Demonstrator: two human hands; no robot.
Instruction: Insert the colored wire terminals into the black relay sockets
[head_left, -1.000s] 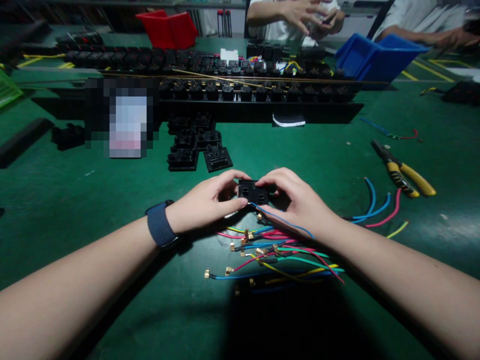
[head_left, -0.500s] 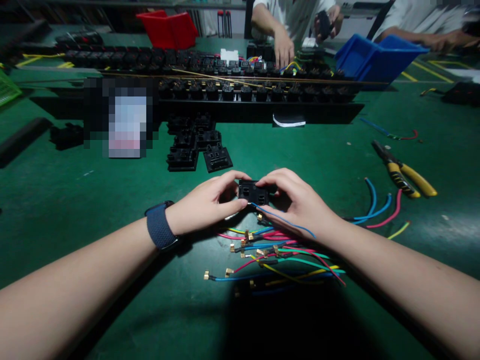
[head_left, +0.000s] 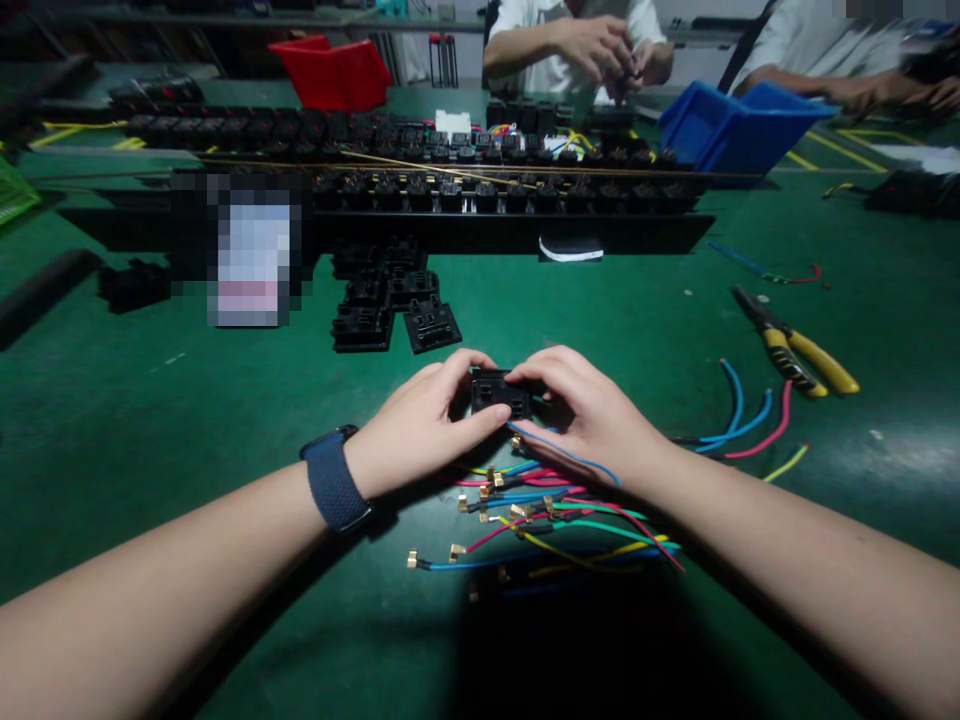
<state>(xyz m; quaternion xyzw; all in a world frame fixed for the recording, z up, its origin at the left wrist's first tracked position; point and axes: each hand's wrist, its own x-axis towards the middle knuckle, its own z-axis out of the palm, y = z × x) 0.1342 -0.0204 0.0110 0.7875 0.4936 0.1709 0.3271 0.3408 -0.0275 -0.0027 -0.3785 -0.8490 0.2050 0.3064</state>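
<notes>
From here I see left hand [head_left: 420,420] and right hand [head_left: 596,405] pinching the block [head_left: 493,392] between them, likely for steadiness; wires [head_left: 600,527] lie near, presumably for easy reach.

1 head-worn view, forward and down

a wide, dark blue band [head_left: 339,490] with a textured, woven-looking surface circles the left wrist of a worker, just behind the left hand [head_left: 420,420], with black edging at its upper and lower ends. both forearms [head_left: 225,560] are bare, as is the right hand [head_left: 600,415], ungloved like the left.
</notes>
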